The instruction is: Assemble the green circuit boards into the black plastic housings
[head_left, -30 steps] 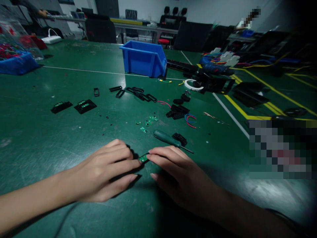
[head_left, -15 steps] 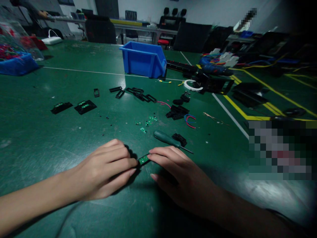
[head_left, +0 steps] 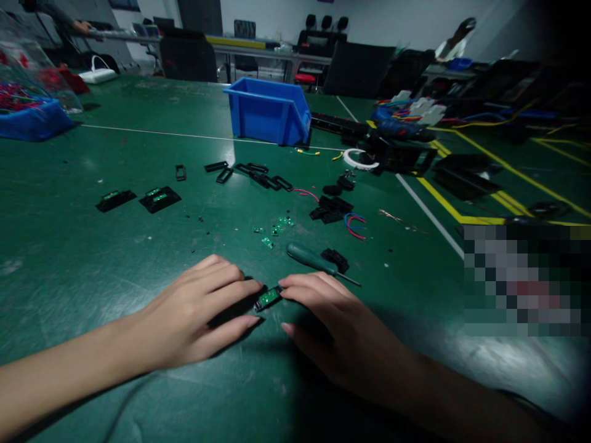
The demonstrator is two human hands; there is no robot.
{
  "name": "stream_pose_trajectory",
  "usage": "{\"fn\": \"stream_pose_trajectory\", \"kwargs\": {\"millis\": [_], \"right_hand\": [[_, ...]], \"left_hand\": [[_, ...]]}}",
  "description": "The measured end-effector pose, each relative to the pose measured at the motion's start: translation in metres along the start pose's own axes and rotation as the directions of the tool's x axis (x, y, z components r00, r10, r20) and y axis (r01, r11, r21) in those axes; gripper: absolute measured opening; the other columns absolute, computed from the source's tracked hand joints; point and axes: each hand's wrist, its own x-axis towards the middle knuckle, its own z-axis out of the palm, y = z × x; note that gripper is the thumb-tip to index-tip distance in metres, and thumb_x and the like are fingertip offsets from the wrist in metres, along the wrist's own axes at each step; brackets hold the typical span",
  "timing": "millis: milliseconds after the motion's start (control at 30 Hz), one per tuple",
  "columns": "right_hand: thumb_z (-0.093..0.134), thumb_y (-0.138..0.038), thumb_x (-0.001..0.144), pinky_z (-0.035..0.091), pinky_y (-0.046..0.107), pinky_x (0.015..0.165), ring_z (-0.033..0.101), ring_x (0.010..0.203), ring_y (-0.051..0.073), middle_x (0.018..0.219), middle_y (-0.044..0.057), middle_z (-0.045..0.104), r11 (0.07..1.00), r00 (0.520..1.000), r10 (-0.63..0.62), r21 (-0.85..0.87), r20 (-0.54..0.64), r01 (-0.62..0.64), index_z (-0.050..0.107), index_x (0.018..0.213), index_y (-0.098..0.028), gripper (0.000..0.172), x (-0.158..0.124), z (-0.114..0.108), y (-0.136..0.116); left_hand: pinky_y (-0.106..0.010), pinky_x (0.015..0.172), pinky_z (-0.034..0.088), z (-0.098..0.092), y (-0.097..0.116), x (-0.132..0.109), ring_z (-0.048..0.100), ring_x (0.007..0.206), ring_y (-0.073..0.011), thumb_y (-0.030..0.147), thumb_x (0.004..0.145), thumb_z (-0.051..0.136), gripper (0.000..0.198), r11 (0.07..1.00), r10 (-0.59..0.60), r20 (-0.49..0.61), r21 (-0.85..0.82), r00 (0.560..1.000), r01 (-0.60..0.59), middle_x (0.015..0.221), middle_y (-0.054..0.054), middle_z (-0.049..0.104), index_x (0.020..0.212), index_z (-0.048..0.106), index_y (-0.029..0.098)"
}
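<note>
A small green circuit board in a black frame [head_left: 268, 298] lies on the green table between my hands. My left hand [head_left: 198, 314] is open at its left, thumb and forefinger spread apart near the frame's end. At the opposite end, the fingertips of my right hand [head_left: 330, 320] touch the frame, while the thumb stays apart below it. Just beyond my right hand lies a green-handled screwdriver [head_left: 307, 255], beside some black plastic parts [head_left: 335, 259]. Several loose little green boards [head_left: 279, 227] are scattered farther up the table.
A blue bin [head_left: 270, 114] stands toward the back. Several black rectangular frames [head_left: 258, 175] and black pieces with green boards [head_left: 159, 199] lie at mid-table. Cut wires [head_left: 354, 226] and black parts [head_left: 331, 208] are to the right. A wire-filled blue tray [head_left: 34, 120] sits far left.
My left hand's fingers have opened and drawn off the framed board's left end, exposing more of it. My right hand has hardly moved.
</note>
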Motion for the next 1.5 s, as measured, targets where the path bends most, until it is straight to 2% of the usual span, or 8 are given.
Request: {"fn": "stream_pose_trajectory", "kwargs": {"millis": [133, 367, 700, 1000, 1500], "right_hand": [[0.062, -0.017, 0.091, 0.05, 0.048, 0.1, 0.06, 0.116, 0.027, 0.126, 0.012, 0.065, 1.0, 1.0, 0.005, -0.005, -0.002, -0.005, 0.055, 0.128, -0.02, 0.038, 0.0009, 0.0, -0.0004], [0.061, -0.018, 0.092, 0.049, 0.047, 0.102, 0.058, 0.118, 0.026, 0.127, 0.012, 0.064, 1.0, 1.0, 0.007, -0.008, 0.016, -0.007, 0.055, 0.128, -0.02, 0.037, 0.0006, -0.0006, 0.0005], [0.061, -0.019, 0.092, 0.051, 0.048, 0.098, 0.061, 0.113, 0.027, 0.124, 0.013, 0.066, 1.0, 1.0, -0.015, -0.015, -0.002, 0.015, 0.056, 0.128, -0.02, 0.036, 0.0024, -0.0014, -0.0007], [0.06, -0.019, 0.093, 0.049, 0.045, 0.102, 0.059, 0.117, 0.026, 0.126, 0.011, 0.065, 1.0, 0.999, 0.008, 0.015, 0.035, -0.008, 0.057, 0.129, -0.02, 0.036, 0.0025, -0.0027, -0.0007], [0.06, -0.019, 0.093, 0.05, 0.043, 0.099, 0.057, 0.117, 0.026, 0.128, 0.01, 0.063, 0.999, 0.996, 0.05, -0.005, 0.069, -0.05, 0.064, 0.121, -0.022, 0.029, 0.0027, -0.0038, -0.0014]], "left_hand": [[-0.033, 0.082, 0.046, 0.0025, -0.0015, -0.0001, 0.059, 0.091, -0.0201, 0.032, 0.094, 0.062, 0.036, 1.0, -0.018, 0.028, 0.024, 0.999, 0.017, 0.1, -0.009, 0.063, 0.127, 0.06, 0.018], [-0.032, 0.082, 0.044, 0.0014, -0.0018, 0.0026, 0.057, 0.09, -0.019, 0.023, 0.097, 0.055, 0.025, 1.0, -0.018, 0.068, 0.009, 0.998, 0.017, 0.097, -0.008, 0.062, 0.12, 0.063, 0.019], [-0.033, 0.082, 0.046, 0.0034, -0.0032, 0.0016, 0.058, 0.09, -0.0191, 0.02, 0.097, 0.051, 0.027, 1.0, -0.009, 0.034, 0.006, 0.999, 0.009, 0.097, -0.009, 0.063, 0.123, 0.061, 0.018], [-0.033, 0.083, 0.044, 0.0025, -0.0038, 0.0006, 0.058, 0.092, -0.0194, 0.018, 0.096, 0.054, 0.028, 0.999, -0.012, 0.052, -0.034, 0.999, 0.014, 0.099, -0.008, 0.062, 0.124, 0.06, 0.019], [-0.034, 0.084, 0.042, 0.0009, -0.0026, 0.0017, 0.056, 0.093, -0.0201, 0.021, 0.098, 0.054, 0.026, 0.999, -0.036, 0.09, -0.023, 0.995, 0.038, 0.099, -0.008, 0.061, 0.122, 0.061, 0.019]]}}
